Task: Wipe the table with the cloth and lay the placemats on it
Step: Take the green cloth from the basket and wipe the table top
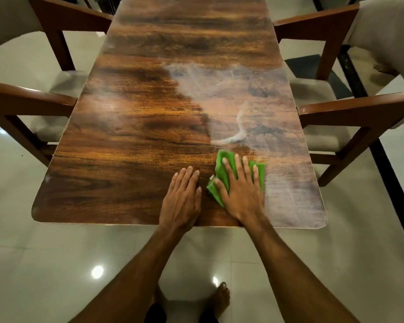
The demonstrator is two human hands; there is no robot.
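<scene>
A long wooden table (135, 127) stretches away from me. My right hand (240, 190) presses flat on a crumpled green cloth (224, 164) near the table's near edge, fingers spread over it. Just left of it, my left hand (182, 197) lies flat on the bare wood, fingers together, holding nothing. A pale dusty or wet smear (243, 108) covers the right half of the table beyond the cloth; the left half looks darker and glossy. No placemats are in view.
Wooden armchairs with pale cushions stand on both sides: two on the left (30, 99) and two on the right (359, 108). The floor is glossy light tile (56, 264). My bare foot (219, 297) shows below the table's near edge.
</scene>
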